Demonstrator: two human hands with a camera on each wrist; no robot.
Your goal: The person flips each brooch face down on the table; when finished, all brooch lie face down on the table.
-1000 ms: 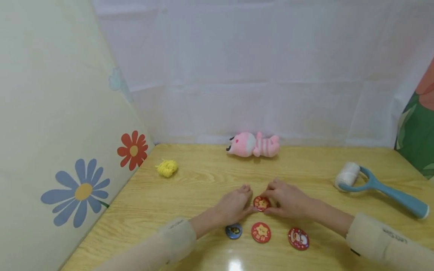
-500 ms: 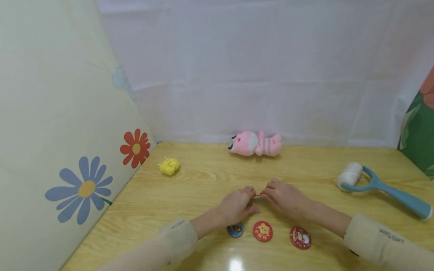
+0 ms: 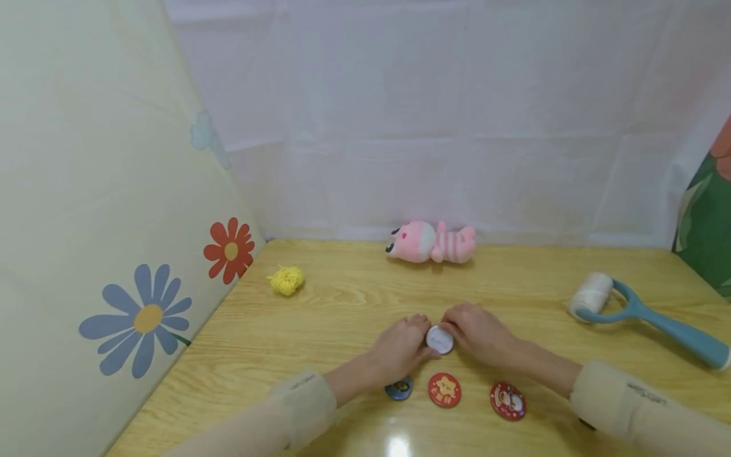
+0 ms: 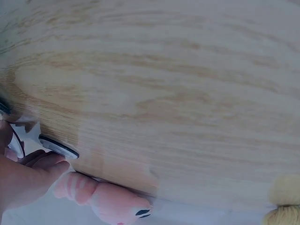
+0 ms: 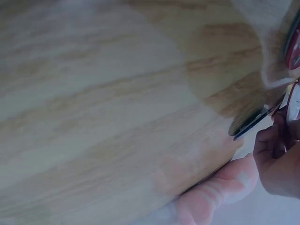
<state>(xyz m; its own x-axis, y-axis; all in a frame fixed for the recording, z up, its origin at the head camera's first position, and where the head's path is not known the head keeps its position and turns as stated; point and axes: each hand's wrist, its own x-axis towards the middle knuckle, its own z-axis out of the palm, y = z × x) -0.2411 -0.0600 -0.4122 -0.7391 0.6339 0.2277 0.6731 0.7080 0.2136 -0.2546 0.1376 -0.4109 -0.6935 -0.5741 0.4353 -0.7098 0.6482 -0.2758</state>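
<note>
Between my two hands is a round pin badge [image 3: 440, 340], its whitish back facing up. My left hand [image 3: 398, 348] pinches its left edge with thumb and fingers. From the other side, my right hand [image 3: 481, 333] holds its right edge. Nearer me on the table lie a blue badge [image 3: 399, 388], partly covered by the left hand and wrist, a red badge with a yellow star [image 3: 444, 390], and a red badge with a white figure [image 3: 508, 401]. In the right wrist view the held badge [image 5: 294, 101] shows at the right edge, by the fingers.
A pink striped plush toy [image 3: 431, 243] lies against the white backdrop. Farther left sits a bundle of yellow yarn [image 3: 287, 280]. On the right is a blue-handled lint roller [image 3: 645, 314]. A flowered panel [image 3: 131, 190] borders the wooden table [image 3: 342, 285] on the left.
The badge in my hands has turned over: its red star face showed first, then it stood edge-on, and now its white back is up. The other badges stay put.
</note>
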